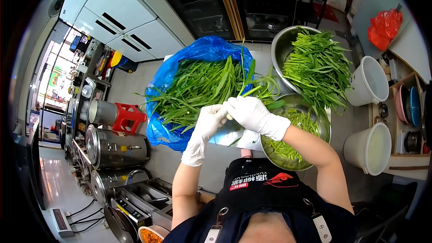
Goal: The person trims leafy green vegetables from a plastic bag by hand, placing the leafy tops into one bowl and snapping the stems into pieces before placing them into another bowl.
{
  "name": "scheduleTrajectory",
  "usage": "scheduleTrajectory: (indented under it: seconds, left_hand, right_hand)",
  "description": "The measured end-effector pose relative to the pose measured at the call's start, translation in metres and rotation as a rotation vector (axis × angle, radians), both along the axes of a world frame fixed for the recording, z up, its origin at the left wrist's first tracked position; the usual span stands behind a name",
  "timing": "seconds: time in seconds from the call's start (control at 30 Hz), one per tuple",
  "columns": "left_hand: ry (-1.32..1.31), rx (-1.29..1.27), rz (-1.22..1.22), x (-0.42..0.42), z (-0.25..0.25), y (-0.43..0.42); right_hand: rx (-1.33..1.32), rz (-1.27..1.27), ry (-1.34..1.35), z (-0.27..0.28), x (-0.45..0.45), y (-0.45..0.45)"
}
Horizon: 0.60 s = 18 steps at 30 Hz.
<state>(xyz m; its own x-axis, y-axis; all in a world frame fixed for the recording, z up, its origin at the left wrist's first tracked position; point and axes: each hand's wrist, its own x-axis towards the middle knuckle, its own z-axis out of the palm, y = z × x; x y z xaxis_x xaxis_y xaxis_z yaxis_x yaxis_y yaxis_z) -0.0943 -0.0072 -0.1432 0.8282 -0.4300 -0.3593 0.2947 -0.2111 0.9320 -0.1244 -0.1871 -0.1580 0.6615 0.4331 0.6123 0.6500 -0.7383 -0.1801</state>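
Both of my hands wear white gloves and meet over the metal table. My right hand is closed around a water spinach stem, whose leaves stick up beyond the fingers. Pinched against it, my left hand grips the stem's lower end, mostly hidden by the gloves. Long leafy water spinach fills a blue plastic bag ahead and to the left. Below my right forearm, a steel bowl contains short cut green stems. Another steel bowl farther off is heaped with leafy greens.
Two white buckets stand at the right, near shelves with basins. Large steel pots and a red stool are at the left. A white refrigerator stands behind.
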Motion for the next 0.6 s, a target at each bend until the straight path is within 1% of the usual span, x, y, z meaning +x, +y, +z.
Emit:
scheduleTrajectory:
  seconds: [0.03, 0.13, 0.17, 0.23, 0.27, 0.33, 0.37, 0.4, 0.47, 0.5, 0.53, 0.57, 0.6]
  left_hand:
    - [-0.005, -0.008, 0.006, -0.002, -0.004, -0.001]
    - [-0.024, -0.062, 0.028, -0.012, -0.005, -0.013]
    - [-0.04, -0.081, 0.051, -0.016, -0.006, -0.019]
    - [-0.109, -0.12, 0.115, -0.022, -0.014, -0.037]
    - [-0.108, -0.156, 0.034, -0.024, -0.014, -0.039]
    - [-0.196, -0.105, -0.042, -0.03, -0.023, -0.051]
    - [-0.226, -0.044, -0.123, -0.032, -0.025, -0.056]
    - [-0.263, -0.029, -0.264, -0.031, -0.031, -0.061]
    - [-0.707, 0.206, -0.469, -0.029, -0.062, -0.065]
    - [-0.807, 0.333, -0.44, -0.024, -0.056, -0.068]
    - [-0.945, 0.443, -0.275, -0.017, -0.056, -0.07]
    - [-0.998, 0.583, -0.169, -0.005, -0.054, -0.072]
    - [-1.049, 0.722, -0.06, 0.009, -0.049, -0.074]
  right_hand:
    - [-0.022, -0.02, -0.029, -0.003, -0.001, -0.002]
    - [-0.047, -0.085, 0.016, -0.008, -0.009, -0.009]
    - [-0.008, -0.116, 0.075, -0.008, -0.011, -0.013]
    - [0.275, -0.2, 0.165, -0.019, -0.012, -0.024]
    - [0.417, -0.242, 0.21, -0.023, -0.014, -0.033]
    - [1.003, -0.337, 0.781, -0.008, -0.02, -0.068]
    - [0.958, -0.348, 0.639, -0.003, -0.025, -0.089]
    - [0.909, -0.358, 0.502, 0.002, -0.032, -0.109]
    - [1.005, -0.425, 0.608, 0.023, -0.051, -0.143]
    - [1.042, -0.396, 0.58, 0.021, -0.059, -0.157]
    - [1.079, -0.367, 0.549, 0.021, -0.066, -0.169]
    - [1.086, -0.383, 0.545, 0.021, -0.073, -0.177]
    - [1.069, -0.334, 0.509, 0.014, -0.077, -0.185]
